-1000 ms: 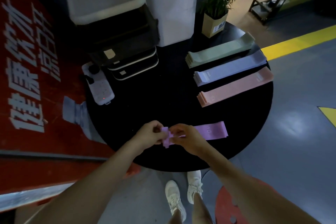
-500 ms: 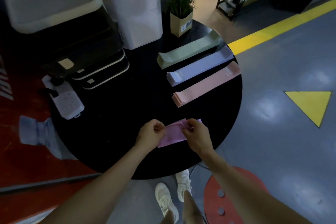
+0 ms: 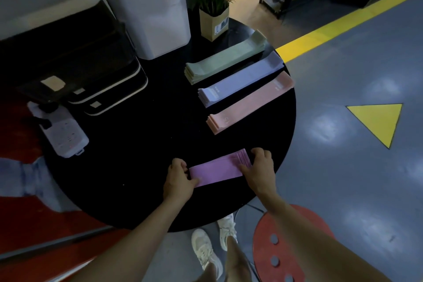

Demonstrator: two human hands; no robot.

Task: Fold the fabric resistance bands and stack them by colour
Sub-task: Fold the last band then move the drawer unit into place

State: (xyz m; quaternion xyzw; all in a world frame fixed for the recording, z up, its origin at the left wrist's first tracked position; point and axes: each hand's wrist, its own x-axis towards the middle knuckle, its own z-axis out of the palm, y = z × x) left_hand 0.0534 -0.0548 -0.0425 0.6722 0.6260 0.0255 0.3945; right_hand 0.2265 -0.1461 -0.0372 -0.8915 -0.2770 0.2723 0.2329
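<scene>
Tabletop first: the round black table [image 3: 142, 167] carries three finished stacks toward two o'clock, a green stack [image 3: 225, 59], a lilac stack [image 3: 240, 81] and a pink stack [image 3: 249, 102], all lying parallel with their long axes running from lower left up to upper right. Nearer, at about five o'clock on the table and close to its front edge, lies the purple band stack [image 3: 217, 170], its long axis on much the same slant, lower left to upper right. Both hands bracket it end to end: the left hand [image 3: 179, 178] grips the near-left end with curled fingers, and the right hand [image 3: 259, 168] pinches the layered far-right end. Neither hand is nearer; each owns one end, so the next move probably turns on squaring those ends. Faint pale marks show on the lilac and pink stacks, too small to read. Sockets on the white power strip [image 3: 61, 133] at nine o'clock carry no legible text.
</scene>
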